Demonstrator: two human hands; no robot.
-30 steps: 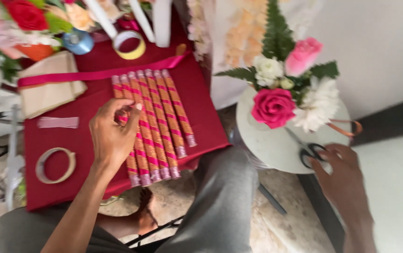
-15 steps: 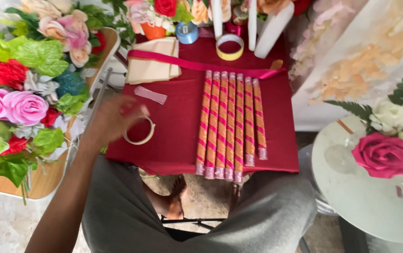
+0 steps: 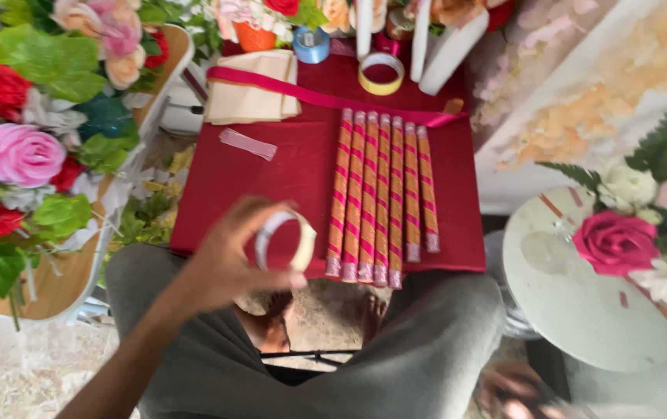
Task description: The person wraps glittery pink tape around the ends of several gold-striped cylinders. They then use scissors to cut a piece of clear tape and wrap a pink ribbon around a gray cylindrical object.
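Head view, left hand (image 3: 228,260) gripping tape roll (image 3: 285,242) over red cloth (image 3: 287,178), right hand (image 3: 516,392) blurred, grip unclear

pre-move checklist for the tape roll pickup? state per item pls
1. Left hand grips the tape roll, lifted off the red cloth: ok.
2. Roll's free end found: cannot tell, blurred.
3. Six wrapped sticks lie side by side on the cloth: ok.
4. Right hand free: cannot tell, blurred at the frame's bottom edge.
5. Pink ribbon lies across the cloth above the sticks: ok.
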